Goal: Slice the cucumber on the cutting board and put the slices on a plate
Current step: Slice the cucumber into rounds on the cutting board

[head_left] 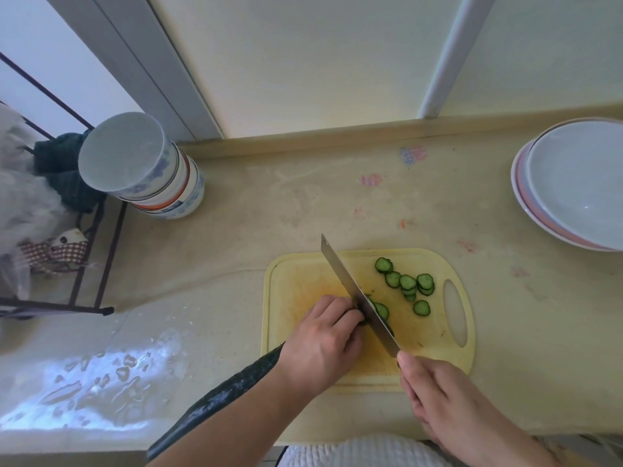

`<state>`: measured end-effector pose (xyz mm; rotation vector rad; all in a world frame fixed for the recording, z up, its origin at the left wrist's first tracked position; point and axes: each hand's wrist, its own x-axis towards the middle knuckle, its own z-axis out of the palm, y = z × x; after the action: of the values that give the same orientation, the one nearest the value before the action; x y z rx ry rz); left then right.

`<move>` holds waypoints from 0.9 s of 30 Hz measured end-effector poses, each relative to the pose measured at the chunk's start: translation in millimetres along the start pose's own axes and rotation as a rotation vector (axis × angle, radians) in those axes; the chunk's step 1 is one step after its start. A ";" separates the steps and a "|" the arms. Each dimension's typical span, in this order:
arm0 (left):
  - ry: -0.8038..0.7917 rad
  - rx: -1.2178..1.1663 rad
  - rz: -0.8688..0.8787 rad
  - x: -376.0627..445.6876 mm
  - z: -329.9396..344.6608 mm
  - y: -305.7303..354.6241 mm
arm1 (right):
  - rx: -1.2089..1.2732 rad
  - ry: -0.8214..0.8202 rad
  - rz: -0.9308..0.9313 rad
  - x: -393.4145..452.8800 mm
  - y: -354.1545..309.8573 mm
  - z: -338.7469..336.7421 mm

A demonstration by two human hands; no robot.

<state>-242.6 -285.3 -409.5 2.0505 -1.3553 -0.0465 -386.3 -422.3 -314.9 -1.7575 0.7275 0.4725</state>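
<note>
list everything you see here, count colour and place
cutting board: one, yellow, counter centre
cucumber: one, dark green, angled off the board's left edge toward the counter front
slices: about nine, green, board's right half
knife: one, steel, blade at the cucumber's cut end
plates: stack, white and pink, far right
bowls: stack, upside down, white with blue and orange, left
rack: one, dark metal, far left, holding cloths
left hand: grip on cucumber
right hand: grip on knife handle

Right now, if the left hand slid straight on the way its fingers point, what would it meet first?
The left hand would first meet the knife blade, flat against its knuckles on the cucumber. Beyond lie the slices.
</note>
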 end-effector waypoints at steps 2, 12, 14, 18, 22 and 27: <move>-0.002 -0.002 -0.003 -0.3 0.1 -0.3 | -0.011 0.011 0.003 0.1 0.9 0.8; 0.003 -0.006 -0.007 0.0 0.4 -0.1 | -0.033 0.020 -0.003 -4.1 3.8 2.8; 0.007 -0.010 -0.007 0.1 0.7 -0.5 | -0.027 0.025 0.004 -1.4 5.1 4.8; 0.006 -0.001 -0.006 -0.5 1.0 -1.3 | 0.007 0.008 0.009 13.2 6.2 8.8; 0.015 -0.004 -0.012 0.0 0.6 -0.5 | -0.011 0.018 -0.017 20.6 4.7 8.2; 0.017 -0.005 -0.028 0.3 0.2 0.0 | -0.002 0.013 -0.016 8.6 3.4 5.1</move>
<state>-242.6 -285.6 -409.6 2.0611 -1.3147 -0.0451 -382.1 -420.1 -324.3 -1.7690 0.7220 0.4514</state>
